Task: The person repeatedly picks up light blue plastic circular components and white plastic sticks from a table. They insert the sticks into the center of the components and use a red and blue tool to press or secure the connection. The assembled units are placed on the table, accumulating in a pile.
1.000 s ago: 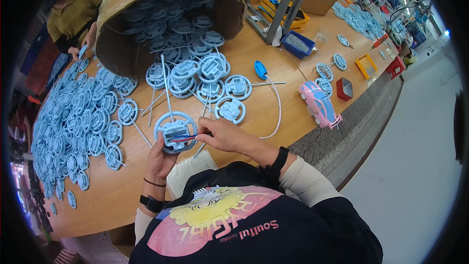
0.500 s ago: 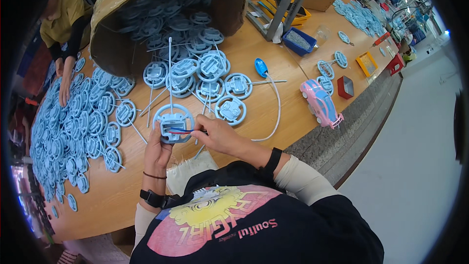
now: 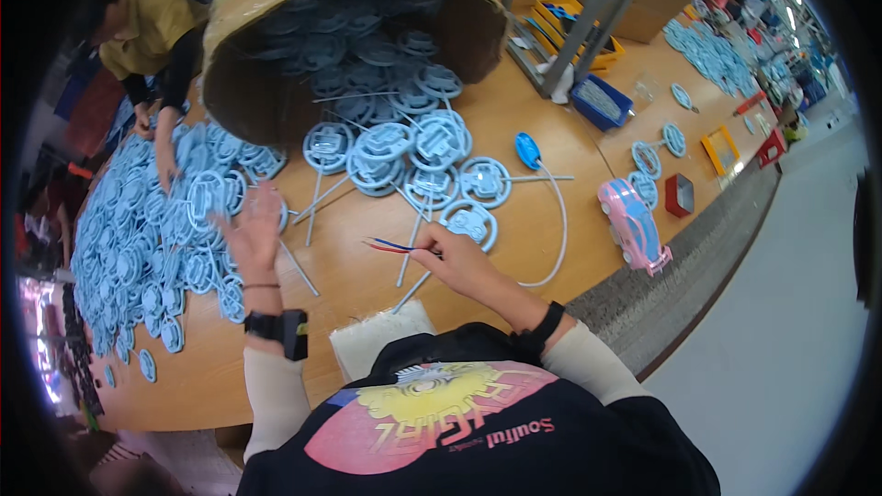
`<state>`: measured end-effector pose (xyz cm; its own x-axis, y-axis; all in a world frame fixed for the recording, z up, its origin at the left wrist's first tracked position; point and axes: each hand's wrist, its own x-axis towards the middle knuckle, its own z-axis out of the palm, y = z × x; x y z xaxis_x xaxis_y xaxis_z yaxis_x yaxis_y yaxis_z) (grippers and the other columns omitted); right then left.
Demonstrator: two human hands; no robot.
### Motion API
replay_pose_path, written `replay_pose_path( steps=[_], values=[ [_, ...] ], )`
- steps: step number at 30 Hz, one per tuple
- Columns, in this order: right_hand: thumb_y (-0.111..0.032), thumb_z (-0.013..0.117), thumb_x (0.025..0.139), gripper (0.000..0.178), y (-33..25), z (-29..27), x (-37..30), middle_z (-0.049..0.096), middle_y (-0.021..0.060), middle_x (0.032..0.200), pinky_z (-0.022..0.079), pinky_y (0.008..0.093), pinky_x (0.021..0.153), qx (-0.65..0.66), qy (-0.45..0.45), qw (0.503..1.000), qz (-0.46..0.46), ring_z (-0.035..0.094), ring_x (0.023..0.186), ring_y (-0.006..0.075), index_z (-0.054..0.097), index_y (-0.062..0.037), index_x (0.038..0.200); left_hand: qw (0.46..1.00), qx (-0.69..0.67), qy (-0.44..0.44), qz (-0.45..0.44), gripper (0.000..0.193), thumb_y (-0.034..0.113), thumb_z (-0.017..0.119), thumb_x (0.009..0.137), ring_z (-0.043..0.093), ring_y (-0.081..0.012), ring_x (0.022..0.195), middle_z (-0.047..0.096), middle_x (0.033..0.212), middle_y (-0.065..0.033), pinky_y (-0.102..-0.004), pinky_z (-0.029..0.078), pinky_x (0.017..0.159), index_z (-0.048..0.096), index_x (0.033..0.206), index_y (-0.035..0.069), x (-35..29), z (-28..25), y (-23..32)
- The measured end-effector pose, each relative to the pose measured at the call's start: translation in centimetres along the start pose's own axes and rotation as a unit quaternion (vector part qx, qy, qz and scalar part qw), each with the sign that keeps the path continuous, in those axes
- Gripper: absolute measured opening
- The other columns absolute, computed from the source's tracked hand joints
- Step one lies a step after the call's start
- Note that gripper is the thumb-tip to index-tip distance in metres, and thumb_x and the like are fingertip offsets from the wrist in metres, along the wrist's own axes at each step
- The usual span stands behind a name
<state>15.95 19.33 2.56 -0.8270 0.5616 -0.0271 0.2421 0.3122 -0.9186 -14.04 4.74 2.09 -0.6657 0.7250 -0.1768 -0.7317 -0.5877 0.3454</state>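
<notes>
My left hand [image 3: 254, 234] is spread, fingers apart, at the right edge of a large pile of light blue toy steering wheels [image 3: 138, 239]. One blue wheel [image 3: 208, 204] lies just beside its fingers; whether they touch cannot be made out. Over the middle of the table, my right hand [image 3: 452, 257] pinches a thin bundle of red and blue wires [image 3: 390, 246], whose loose ends point left. More wheels, some with long pale blue rods, spill from a big round container [image 3: 220, 64] beyond my hands. A wheel with a moulded face [image 3: 470, 223] lies just past my right hand.
A co-worker's hand [image 3: 165, 161] reaches into the pile at the left. Toward the right are a blue handle with a white cable [image 3: 562, 220], a pink toy car [image 3: 634, 225], a blue bin [image 3: 602, 103] and a red box [image 3: 679, 195]. White cloth [image 3: 381, 335] lies near me.
My left hand has let go of the steering wheel it held and moved left to the pile, fingers spreading. The wires are now clear of that wheel, still in my right hand.
</notes>
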Motion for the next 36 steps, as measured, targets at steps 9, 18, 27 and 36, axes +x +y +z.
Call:
replay_pose_path(
  steps=[9,18,27,36],
  values=[
    [-0.025,0.058,0.083,0.021,-0.2,-1.9,-0.8,0.06,0.0101,0.068,0.044,0.0336,0.054,-0.002,0.03,0.998,0.046,0.059,0.061,0.0243,0.052,-0.0043,0.086,0.719,0.669,0.12,-0.145,0.079,0.05,0.058,0.078,0.063,-0.0235,0.067,0.059,0.094,-0.0227,-0.0322,0.053,0.056,0.032,0.128,-0.005,8.8,3.4,-12.5],
    [-0.022,0.056,0.085,0.019,0.5,-2.4,-1.2,0.058,0.0082,0.063,0.042,0.0302,0.052,0.029,0.053,0.997,0.045,0.057,0.057,0.0184,0.052,-0.0036,0.086,0.813,0.571,0.094,-0.07,0.06,0.025,0.064,0.078,0.062,-0.0183,0.06,0.06,0.074,-0.0139,-0.026,0.052,0.049,0.04,0.119,-0.011,7.8,-1.7,-14.4],
    [-0.022,0.056,0.085,0.019,-0.7,-2.6,-2.1,0.058,0.007,0.063,0.042,0.0296,0.051,0.028,0.049,0.997,0.043,0.058,0.056,0.0164,0.051,-0.0035,0.086,0.716,0.674,0.175,-0.04,0.082,0.049,0.065,0.07,0.06,-0.0183,0.062,0.058,0.09,-0.0186,-0.0278,0.047,0.049,0.041,0.122,-0.01,6.6,4.5,-15.2],
    [-0.015,0.055,0.086,0.014,0.0,-3.7,-4.2,0.058,0.005,0.066,0.042,0.0239,0.055,0.024,0.093,0.993,0.074,0.056,0.059,0.0109,0.05,-0.0028,0.087,0.536,0.829,0.152,-0.05,0.085,0.059,0.054,0.068,0.034,-0.039,0.119,0.045,0.125,-0.0251,-0.0398,0.033,0.097,0.045,0.124,-0.006,11.8,3.6,-16.0]
  ],
)
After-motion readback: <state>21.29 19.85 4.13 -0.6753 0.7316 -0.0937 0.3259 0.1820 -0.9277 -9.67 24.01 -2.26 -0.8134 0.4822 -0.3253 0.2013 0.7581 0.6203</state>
